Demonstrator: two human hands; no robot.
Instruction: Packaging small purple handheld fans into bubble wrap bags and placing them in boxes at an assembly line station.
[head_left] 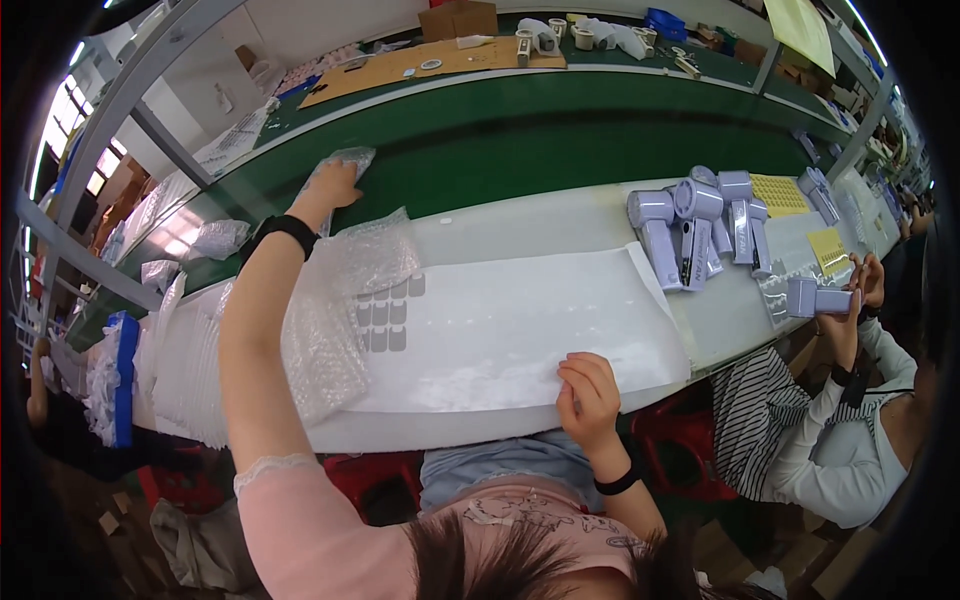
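Note:
At the far left, my left hand (335, 186) reaches over the green conveyor belt (460, 150), with bent fingers closed on a clear bubble-wrap bag (352, 156). What the bag contains cannot be made out. My right hand (590, 396) is above the front edge of a large white glossy sheet (510, 330). Its fingers are curled together by the thumb, and nothing shows in them. Several grey rounded stickers (380, 315) sit in rows on the sheet's left part. Beside them, under my left forearm, lie loose bubble-wrap bags (330, 345).
On the right stand several lavender handheld fans (690, 225) near yellow sticker sheets (780, 195). A co-worker's hands (850, 300) hold another lavender fan (815, 298). Stacked bubble-wrap bags (190, 370) and a blue tray (125, 380) are at the left. A metal frame post (170, 145) rises beside the belt.

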